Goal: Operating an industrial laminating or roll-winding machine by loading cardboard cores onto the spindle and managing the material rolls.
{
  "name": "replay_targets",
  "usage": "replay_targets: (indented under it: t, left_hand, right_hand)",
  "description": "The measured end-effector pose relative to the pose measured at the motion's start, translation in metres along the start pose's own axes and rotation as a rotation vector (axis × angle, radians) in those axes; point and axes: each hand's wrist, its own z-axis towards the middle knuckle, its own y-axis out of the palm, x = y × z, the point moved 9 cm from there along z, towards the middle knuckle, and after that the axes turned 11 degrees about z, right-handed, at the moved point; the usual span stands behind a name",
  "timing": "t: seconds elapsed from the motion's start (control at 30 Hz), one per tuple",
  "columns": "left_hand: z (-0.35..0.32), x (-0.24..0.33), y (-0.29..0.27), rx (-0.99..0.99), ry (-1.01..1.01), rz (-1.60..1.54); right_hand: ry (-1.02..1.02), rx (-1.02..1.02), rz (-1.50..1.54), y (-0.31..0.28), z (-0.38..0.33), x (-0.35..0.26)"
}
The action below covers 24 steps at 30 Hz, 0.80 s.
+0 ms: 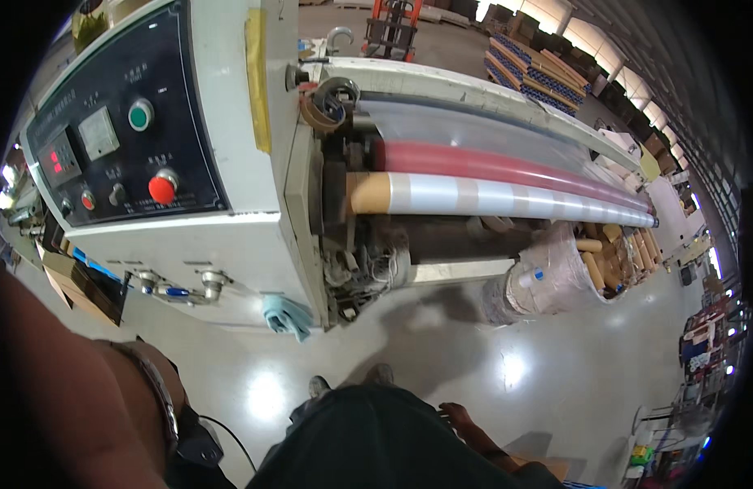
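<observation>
My left hand (75,391) is raised close to the camera at the lower left, large and blurred, with its fingers not made out. Behind it shows a metal band (160,391), with a black device (199,444) and a thin cable beside it. Down by my right side hangs my right hand (458,416), its fingers slightly apart and nothing visible in them. Ahead stands a white machine with a dark control panel (132,122), bearing a green button (140,115) and a red button (162,187). A long roll with pale and tan bands (490,198) lies across it below a red roller (490,161).
A teal cloth (287,316) hangs at the machine's lower corner. A wrapped bin (548,273) with cardboard tubes (596,261) stands on the floor to the right. An open carton (83,285) is at left. An orange lift truck (391,28) and stacked rolls (535,73) are farther back.
</observation>
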Motion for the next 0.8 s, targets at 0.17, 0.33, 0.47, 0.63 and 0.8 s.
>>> replay_targets:
  t: [0.17, 0.33, 0.47, 0.63, 0.8]
  left_hand:
    - [-0.006, 0.0, -0.008, -0.035, 0.01, 0.044]
    - [-0.012, -0.004, -0.008, -0.036, -0.023, 0.089]
    - [-0.012, 0.0, -0.012, -0.054, -0.03, 0.059]
    - [-0.013, -0.016, -0.013, -0.045, -0.026, 0.091]
    - [-0.011, -0.016, -0.001, -0.056, -0.036, 0.09]
  right_hand:
    - [-0.017, -0.055, 0.0, -0.002, 0.008, 0.0]
    - [-0.075, -0.104, -0.003, 0.015, -0.001, -0.022]
    - [-0.059, -0.052, -0.003, 0.004, -0.026, 0.002]
    - [-0.328, -0.175, -0.222, 0.024, 0.012, -0.024]
    - [-0.05, -0.05, 0.003, 0.024, -0.015, -0.019]
